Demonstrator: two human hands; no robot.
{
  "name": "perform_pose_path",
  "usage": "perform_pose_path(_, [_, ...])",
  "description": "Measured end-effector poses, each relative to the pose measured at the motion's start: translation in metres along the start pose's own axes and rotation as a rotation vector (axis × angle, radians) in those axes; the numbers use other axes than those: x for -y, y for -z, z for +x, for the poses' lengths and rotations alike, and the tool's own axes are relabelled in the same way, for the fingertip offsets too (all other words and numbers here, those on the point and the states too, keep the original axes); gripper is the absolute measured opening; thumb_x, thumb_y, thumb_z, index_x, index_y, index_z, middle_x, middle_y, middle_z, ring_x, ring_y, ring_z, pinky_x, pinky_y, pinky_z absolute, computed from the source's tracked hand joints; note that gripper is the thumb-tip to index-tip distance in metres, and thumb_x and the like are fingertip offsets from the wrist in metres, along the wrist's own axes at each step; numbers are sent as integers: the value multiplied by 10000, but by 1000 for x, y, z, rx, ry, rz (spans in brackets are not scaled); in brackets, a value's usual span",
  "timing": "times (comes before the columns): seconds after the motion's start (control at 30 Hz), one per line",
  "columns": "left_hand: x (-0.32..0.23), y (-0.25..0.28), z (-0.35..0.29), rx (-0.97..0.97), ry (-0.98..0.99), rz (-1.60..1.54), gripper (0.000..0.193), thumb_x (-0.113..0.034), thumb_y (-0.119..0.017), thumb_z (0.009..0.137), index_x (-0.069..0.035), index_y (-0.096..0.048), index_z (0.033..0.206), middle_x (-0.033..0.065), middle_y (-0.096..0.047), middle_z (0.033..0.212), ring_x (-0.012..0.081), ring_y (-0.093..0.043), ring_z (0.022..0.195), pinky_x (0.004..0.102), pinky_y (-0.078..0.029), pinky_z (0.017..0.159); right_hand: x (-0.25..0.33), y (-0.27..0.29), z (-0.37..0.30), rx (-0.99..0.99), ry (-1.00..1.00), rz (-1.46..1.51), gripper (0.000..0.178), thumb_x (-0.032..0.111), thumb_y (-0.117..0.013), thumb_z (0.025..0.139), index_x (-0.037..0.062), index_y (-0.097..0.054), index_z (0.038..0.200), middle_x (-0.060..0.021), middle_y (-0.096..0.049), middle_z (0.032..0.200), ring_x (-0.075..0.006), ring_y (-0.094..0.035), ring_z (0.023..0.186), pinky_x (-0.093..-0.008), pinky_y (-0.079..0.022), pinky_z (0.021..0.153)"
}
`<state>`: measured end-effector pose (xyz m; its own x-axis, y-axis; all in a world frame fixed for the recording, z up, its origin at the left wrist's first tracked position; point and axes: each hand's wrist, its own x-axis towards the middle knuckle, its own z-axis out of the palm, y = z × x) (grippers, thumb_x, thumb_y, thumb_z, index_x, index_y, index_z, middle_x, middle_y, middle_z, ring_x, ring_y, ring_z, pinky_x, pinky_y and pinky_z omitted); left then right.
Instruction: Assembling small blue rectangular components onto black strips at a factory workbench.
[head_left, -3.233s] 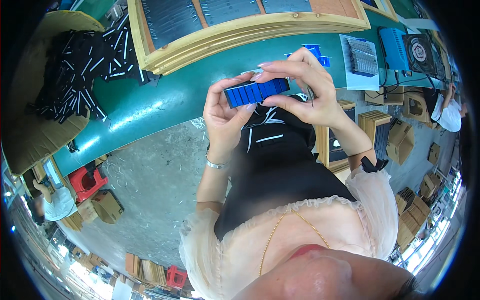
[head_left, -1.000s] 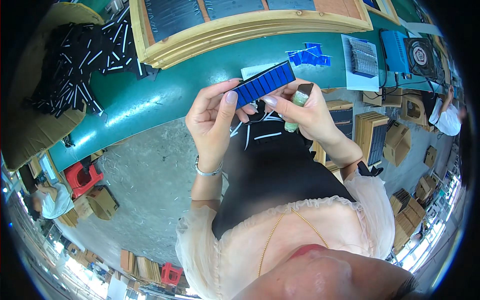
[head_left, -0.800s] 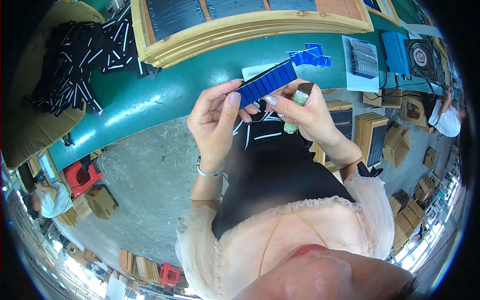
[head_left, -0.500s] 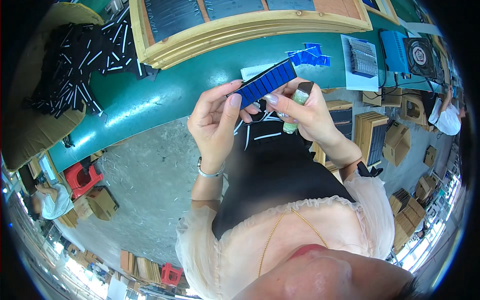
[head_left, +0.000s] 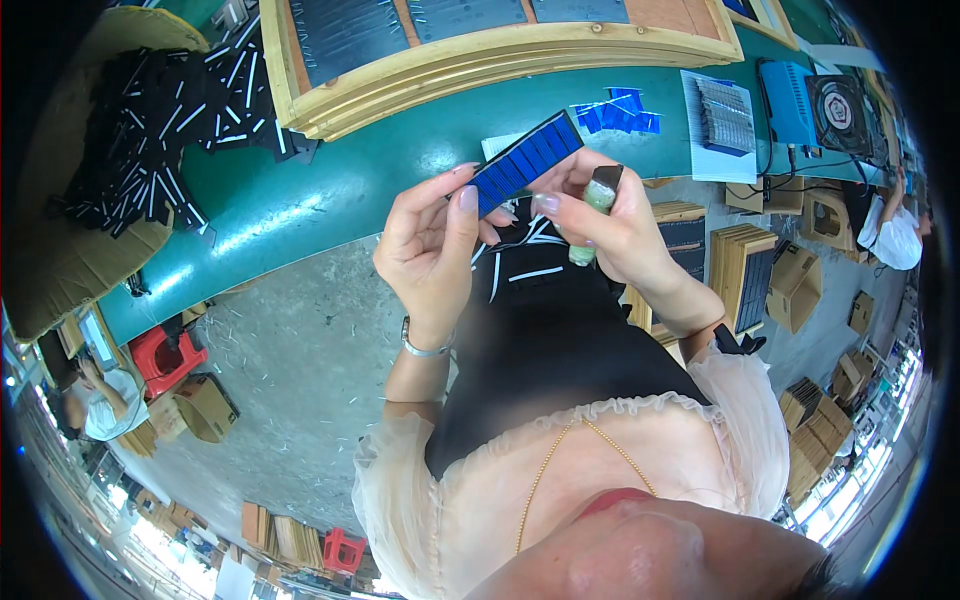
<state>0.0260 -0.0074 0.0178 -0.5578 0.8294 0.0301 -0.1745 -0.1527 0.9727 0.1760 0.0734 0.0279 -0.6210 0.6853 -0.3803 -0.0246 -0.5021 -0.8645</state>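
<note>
My left hand [head_left: 425, 250] is closed on the lower left end of a narrow blue solar panel [head_left: 530, 160], thumb in front and fingers behind. The panel has a dark edge and rises toward the upper right. My right hand [head_left: 625, 230] curls around a short tool [head_left: 600, 192] with a pale green wrapped body and a dark brown end. Its thumb tip is just below the panel; whether the fingers behind touch it is hidden. White strips [head_left: 536, 273] lie on the black cloth over my lap, below the hands.
Wooden frames [head_left: 520, 62] are stacked along the back of the green table [head_left: 350, 145]. Black pieces with white strips [head_left: 150, 130] spill from a carton at left. Blue cells [head_left: 622, 112], a stack of thin pieces [head_left: 725, 118] and a blue fan unit [head_left: 790, 105] stand at right.
The solar panel has shifted slightly left, its upper end tipped a little higher. My right thumb, earlier over its lower edge, is now slightly apart from it. Both hands keep their holds.
</note>
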Motion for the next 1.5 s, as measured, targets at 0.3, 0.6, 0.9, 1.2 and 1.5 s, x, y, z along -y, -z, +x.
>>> perform_pose_path(0.3, [1,-3,0,31,-18,7,166,51,-559,918,61,-581,1083,155,-672,955,152,-666,709,213,-523,577,23,-17,20,-388,711,-936,866,296,-876,629,136,-447,1364,-101,-449,1191,-207,-505,968,-298,-503,690])
perform_pose_path(0.6, [5,1,3,49,-40,15,159,-6,-535,948,63,-580,1084,153,-656,865,147,-634,644,207,-463,536,25,15,34,-355,538,-598,370,222,-799,760,50,-637,1046,-8,-561,859,-106,-476,751,-231,-429,701])
perform_pose_path(0.9, [10,-7,36,-86,-305,430,475,-28,-772,771,-29,-578,1205,50,-645,957,80,-502,778,176,-423,652,34,26,22,-218,430,-285,167,151,-673,890,-12,-670,856,1,-605,805,-67,-519,770,-223,-418,723])
perform_pose_path(1.2, [11,-30,61,303,261,-544,308,128,-610,820,-41,-517,1061,68,-635,951,145,-630,883,255,-497,780,59,45,8,170,679,-262,538,164,-878,641,123,-591,1094,-5,-572,1238,-10,-507,859,-150,-290,504])
perform_pose_path(1.5, [23,-90,97,641,592,-891,392,-269,-567,961,-105,-481,1305,70,-552,1278,171,-540,1131,340,-441,964,85,75,36,-96,905,-396,513,125,-872,668,63,-568,1077,32,-624,939,-4,-527,685,-157,-297,496])
